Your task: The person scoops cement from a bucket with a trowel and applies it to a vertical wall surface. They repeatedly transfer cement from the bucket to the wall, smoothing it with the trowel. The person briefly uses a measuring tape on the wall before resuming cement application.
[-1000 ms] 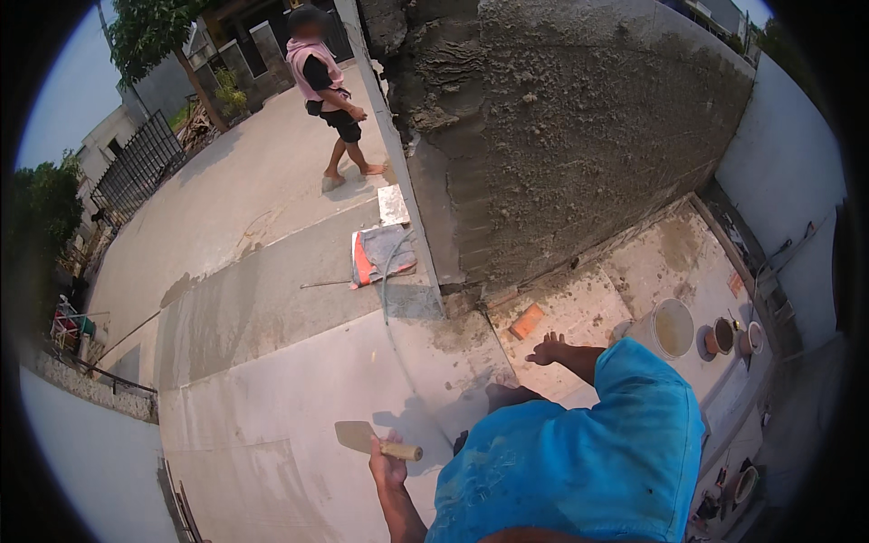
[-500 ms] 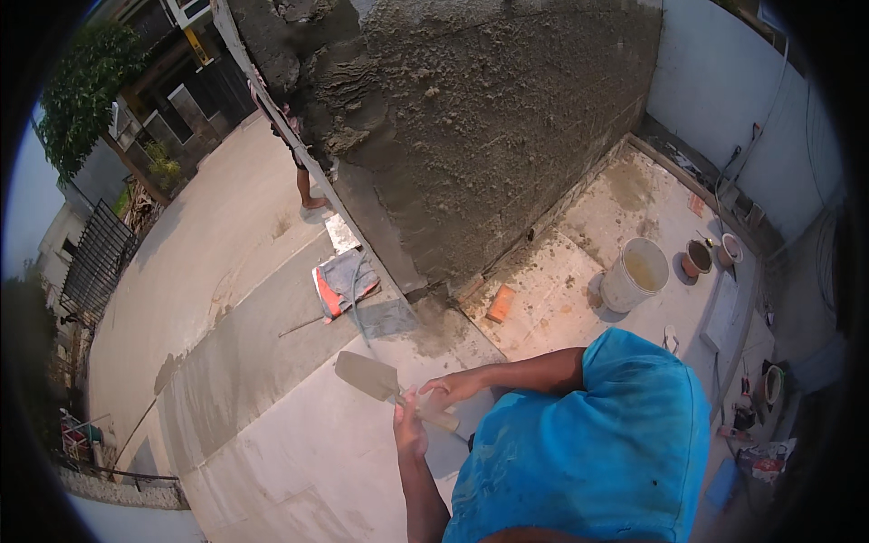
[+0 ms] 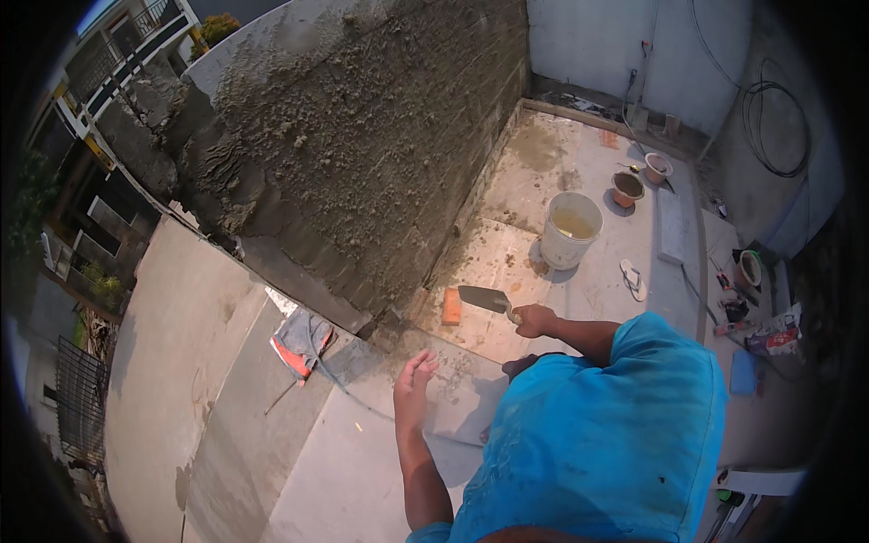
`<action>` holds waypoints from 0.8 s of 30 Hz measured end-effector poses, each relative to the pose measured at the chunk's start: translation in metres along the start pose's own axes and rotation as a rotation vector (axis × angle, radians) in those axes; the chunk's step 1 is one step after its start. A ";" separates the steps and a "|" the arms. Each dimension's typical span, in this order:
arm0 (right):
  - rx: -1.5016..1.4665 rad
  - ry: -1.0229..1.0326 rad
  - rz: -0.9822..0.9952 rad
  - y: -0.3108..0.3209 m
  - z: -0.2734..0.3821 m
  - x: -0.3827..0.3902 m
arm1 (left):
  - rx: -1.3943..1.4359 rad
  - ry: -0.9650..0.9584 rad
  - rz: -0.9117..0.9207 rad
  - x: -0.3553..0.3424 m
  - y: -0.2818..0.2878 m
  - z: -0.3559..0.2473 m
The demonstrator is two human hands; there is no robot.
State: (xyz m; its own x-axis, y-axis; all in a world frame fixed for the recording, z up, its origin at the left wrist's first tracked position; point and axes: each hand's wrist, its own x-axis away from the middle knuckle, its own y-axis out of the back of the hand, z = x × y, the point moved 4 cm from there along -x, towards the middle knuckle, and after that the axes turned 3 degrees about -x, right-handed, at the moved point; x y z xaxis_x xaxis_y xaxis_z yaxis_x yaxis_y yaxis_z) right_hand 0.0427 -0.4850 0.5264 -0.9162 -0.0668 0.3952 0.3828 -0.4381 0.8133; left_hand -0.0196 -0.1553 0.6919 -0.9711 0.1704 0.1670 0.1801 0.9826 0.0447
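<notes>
My right hand (image 3: 536, 320) grips the handle of a pointed trowel (image 3: 486, 298). Its grey blade points left, and in the picture its tip is just above an orange brick (image 3: 451, 307) lying on the floor. My left hand (image 3: 413, 391) is raised over the floor slabs with nothing in it, its fingers loosely stretched and partly apart. Ahead of both hands stands a wall with rough wet mortar (image 3: 353, 154), smoother along its lower left part.
A white bucket (image 3: 572, 231) of murky liquid stands right of the brick. Beyond it are two small pots (image 3: 626, 189), with sandals (image 3: 633, 281) nearer. Left lies a grey and red bag (image 3: 300, 344) with a hose. Tools and packages (image 3: 777, 333) lie far right.
The trowel has passed from my left hand to my right, which has moved right with it. My left hand is now apart from it. The view has turned right.
</notes>
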 end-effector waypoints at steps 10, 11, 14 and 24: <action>-0.103 -0.609 0.213 -0.002 -0.219 0.064 | 0.890 -0.233 0.801 -0.023 -0.192 -0.211; -0.107 -0.637 0.215 -0.003 -0.235 0.072 | 0.839 -0.190 0.907 -0.024 -0.223 -0.227; -0.167 -0.701 0.199 0.003 -0.279 0.088 | 0.937 -0.053 1.222 -0.025 -0.299 -0.268; -0.481 -0.690 0.104 0.021 -0.339 0.120 | 1.400 0.632 1.854 0.014 -0.445 -0.330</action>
State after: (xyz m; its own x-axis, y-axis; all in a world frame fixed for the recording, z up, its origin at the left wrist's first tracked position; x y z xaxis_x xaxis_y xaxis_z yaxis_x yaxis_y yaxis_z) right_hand -0.0995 -0.8063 0.4461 -0.5416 0.3654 0.7570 0.2260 -0.8041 0.5498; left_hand -0.0614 -0.6145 0.9997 0.1950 0.7866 -0.5859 0.0148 -0.5997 -0.8001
